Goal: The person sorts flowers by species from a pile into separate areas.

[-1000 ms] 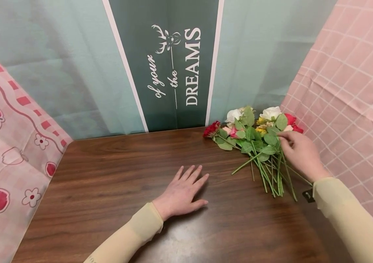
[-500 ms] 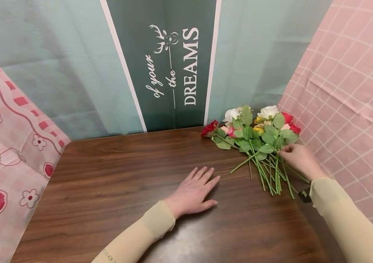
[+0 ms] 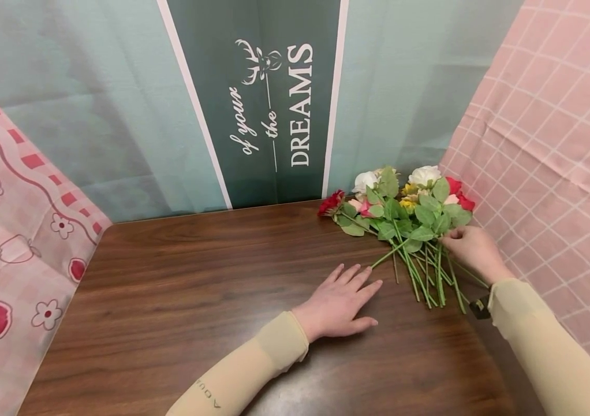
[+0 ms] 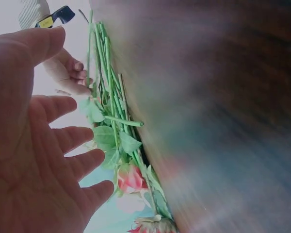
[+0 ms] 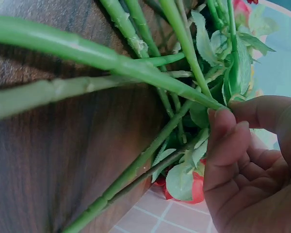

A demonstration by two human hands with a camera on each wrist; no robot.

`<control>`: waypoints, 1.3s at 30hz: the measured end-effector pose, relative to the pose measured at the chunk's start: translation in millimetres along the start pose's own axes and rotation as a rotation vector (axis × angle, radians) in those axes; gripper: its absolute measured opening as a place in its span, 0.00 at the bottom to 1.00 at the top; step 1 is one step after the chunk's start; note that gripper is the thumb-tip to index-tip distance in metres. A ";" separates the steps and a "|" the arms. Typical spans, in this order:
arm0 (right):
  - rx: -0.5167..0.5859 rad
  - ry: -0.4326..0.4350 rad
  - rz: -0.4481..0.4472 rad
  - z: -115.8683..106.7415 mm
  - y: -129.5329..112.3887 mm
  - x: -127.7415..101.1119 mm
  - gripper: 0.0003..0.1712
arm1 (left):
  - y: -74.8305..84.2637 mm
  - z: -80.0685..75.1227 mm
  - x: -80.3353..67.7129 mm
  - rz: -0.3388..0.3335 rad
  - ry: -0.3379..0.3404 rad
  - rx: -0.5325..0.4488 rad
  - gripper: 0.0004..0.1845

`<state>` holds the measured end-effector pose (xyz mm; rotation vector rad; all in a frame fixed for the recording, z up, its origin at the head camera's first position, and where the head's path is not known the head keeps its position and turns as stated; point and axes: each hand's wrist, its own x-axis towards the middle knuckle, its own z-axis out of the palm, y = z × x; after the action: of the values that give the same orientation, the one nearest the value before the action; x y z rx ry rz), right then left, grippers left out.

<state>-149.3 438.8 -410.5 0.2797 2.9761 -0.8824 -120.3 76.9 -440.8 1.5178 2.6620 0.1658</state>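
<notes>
A bunch of artificial flowers (image 3: 404, 216) lies at the back right of the brown table (image 3: 196, 277), with red, white, pink and yellow heads and green stems (image 3: 425, 277) pointing toward me. My right hand (image 3: 458, 238) reaches into the right side of the bunch. In the right wrist view its thumb and forefinger (image 5: 223, 126) pinch one green stem (image 5: 136, 73) near the leaves. My left hand (image 3: 349, 297) lies flat on the table with straight fingers, just left of the stem ends and holding nothing. In the left wrist view its palm (image 4: 43, 160) is spread beside the stems (image 4: 109, 97).
A green backdrop (image 3: 274, 104) printed "of your the DREAMS" stands behind the table. Pink checked cloth (image 3: 549, 144) closes the right side and pink apple-patterned cloth (image 3: 9, 231) the left. Bare tabletop stretches left of my left hand.
My left hand has slid right across the table toward the stem ends. My right hand has drawn back from the leaves to the stems and closed its fingertips on one.
</notes>
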 end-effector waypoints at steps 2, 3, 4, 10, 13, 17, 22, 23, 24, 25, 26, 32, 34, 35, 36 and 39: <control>0.013 0.031 -0.014 -1.4 -2.4 -2.0 0.20 | -0.6 1.7 -0.2 0.001 0.004 -0.008 0.41; 0.024 0.046 -0.021 -2.5 -4.1 -3.0 0.19 | -1.7 2.3 -1.0 -0.003 0.007 -0.011 0.41; 0.033 0.063 -0.027 -3.6 -6.0 -4.2 0.18 | -3.0 3.1 -1.9 -0.006 0.011 -0.014 0.41; 0.051 0.146 -0.052 -8.3 -17.5 -7.3 0.19 | -13.1 7.0 -8.8 -0.036 0.041 -0.041 0.39; 0.054 0.157 -0.044 -8.4 -20.8 -7.6 0.20 | -17.2 7.7 -11.7 -0.037 0.052 -0.061 0.38; 0.059 0.164 -0.022 -8.3 -20.9 -8.4 0.21 | -19.5 7.4 -12.7 -0.033 0.054 -0.066 0.38; 0.043 0.196 -0.023 -7.2 -21.8 -8.1 0.22 | -15.0 1.7 -7.3 -0.023 0.048 -0.042 0.38; 0.045 0.200 -0.025 -6.5 -22.4 -7.6 0.22 | -13.1 -0.4 -5.1 -0.018 0.045 -0.037 0.38; 0.050 0.201 -0.030 -5.7 -23.1 -7.2 0.22 | -11.0 -2.3 -2.6 -0.011 0.044 -0.030 0.38; 0.053 0.202 -0.034 -5.4 -23.6 -6.8 0.22 | -8.6 -4.2 0.4 -0.003 0.043 -0.025 0.38; 0.062 0.198 -0.037 -5.1 -24.0 -6.4 0.22 | -6.1 -5.9 3.3 0.003 0.042 -0.020 0.38; 0.162 0.155 -0.045 -2.1 -29.9 -6.6 0.24 | 5.3 -10.7 18.9 0.027 0.056 -0.003 0.37; 0.211 0.142 -0.046 0.1 -34.7 -6.6 0.25 | 6.4 -10.5 21.7 0.019 0.061 -0.032 0.37; 0.233 0.137 -0.049 1.4 -38.4 -6.8 0.26 | 6.3 -10.5 22.2 0.013 0.068 -0.057 0.36; 0.254 0.132 -0.053 3.2 -43.4 -7.2 0.26 | 5.8 -10.6 22.3 0.004 0.073 -0.088 0.35; 0.360 0.123 -0.063 11.0 -63.5 -10.8 0.26 | 2.1 -10.2 22.1 -0.044 0.100 -0.231 0.31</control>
<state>-150.2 378.8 -384.8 0.2563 2.9297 -1.4596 -130.9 96.4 -430.7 1.4131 2.6366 0.5395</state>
